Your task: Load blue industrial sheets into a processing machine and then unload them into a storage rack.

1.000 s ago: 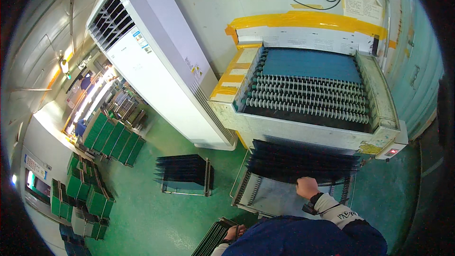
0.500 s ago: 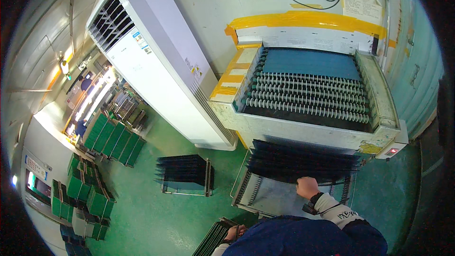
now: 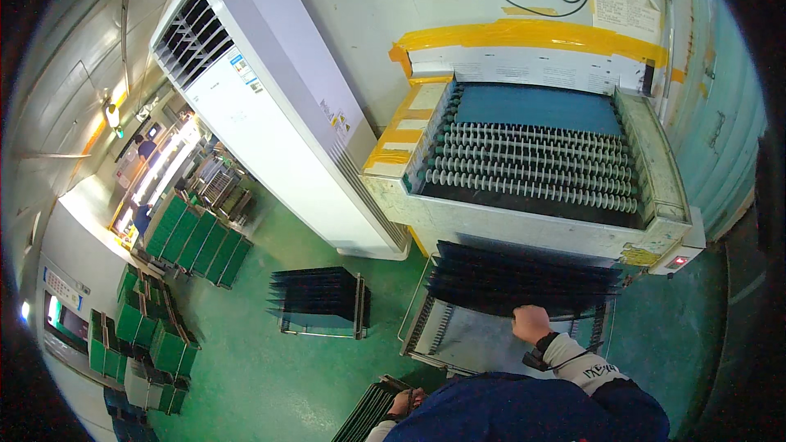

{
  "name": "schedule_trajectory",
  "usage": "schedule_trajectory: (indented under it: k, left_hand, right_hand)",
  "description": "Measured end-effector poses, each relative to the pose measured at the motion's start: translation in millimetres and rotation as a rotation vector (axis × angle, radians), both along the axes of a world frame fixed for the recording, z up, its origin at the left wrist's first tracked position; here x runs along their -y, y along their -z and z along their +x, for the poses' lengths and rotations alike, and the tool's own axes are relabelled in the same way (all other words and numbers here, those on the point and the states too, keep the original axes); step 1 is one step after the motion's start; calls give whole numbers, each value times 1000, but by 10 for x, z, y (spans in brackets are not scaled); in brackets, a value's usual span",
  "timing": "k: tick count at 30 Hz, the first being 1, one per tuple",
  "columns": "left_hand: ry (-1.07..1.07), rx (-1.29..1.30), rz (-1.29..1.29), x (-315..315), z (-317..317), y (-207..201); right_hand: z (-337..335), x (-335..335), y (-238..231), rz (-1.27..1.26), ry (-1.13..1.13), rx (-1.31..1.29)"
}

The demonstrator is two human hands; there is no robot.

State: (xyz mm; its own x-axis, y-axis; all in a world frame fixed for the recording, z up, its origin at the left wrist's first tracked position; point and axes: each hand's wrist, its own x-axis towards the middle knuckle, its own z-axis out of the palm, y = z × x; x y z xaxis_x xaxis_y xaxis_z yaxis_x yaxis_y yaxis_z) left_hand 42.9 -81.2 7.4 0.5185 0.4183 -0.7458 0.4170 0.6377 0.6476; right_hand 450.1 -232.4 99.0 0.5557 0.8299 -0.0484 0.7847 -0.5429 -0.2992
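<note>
My right hand [image 3: 531, 324] is closed at the lower front edge of a row of thin dark panels [image 3: 524, 277]. Its curled fingers are hidden beneath it, so I cannot tell whether they grip the front panel. The panels lean in a metal wire rack [image 3: 415, 342] with spring-like slotted rails. Low in the picture, my left hand [image 3: 405, 402] is closed at the corner of another rack [image 3: 370, 411], which holds several green-edged panels. What it grips is too small and covered to name. A dark band circles my right wrist.
Beyond the rack stands a roller conveyor machine [image 3: 532, 164] with a blue sheet [image 3: 536, 109] on it. A tall white air conditioner [image 3: 278, 123] rises left of it. Another rack of dark panels [image 3: 315, 299] is on the green floor; green-panelled racks [image 3: 196, 237] line the left.
My hands and the panels in the racks hold their places. The blue sheet's near edge on the rollers looks very slightly farther back.
</note>
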Motion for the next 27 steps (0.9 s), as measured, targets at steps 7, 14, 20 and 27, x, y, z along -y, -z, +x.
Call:
schedule_trajectory:
  k: [7, 14, 20, 27]
  left_hand:
    - [197, -10, 289, -58, -115, 305]
    - [417, -48, 606, -97, -202, 589]
    - [363, -115, 433, -117, -336, 792]
    - [393, 39, 551, -169, -332, 764]
  right_hand:
    - [21, 25, 22, -13, 9, -20]
    - [44, 61, 50, 5, 8, -4]
    - [-12, -10, 38, 25, -11, 4]
    - [244, -202, -113, 91, -24, 46]
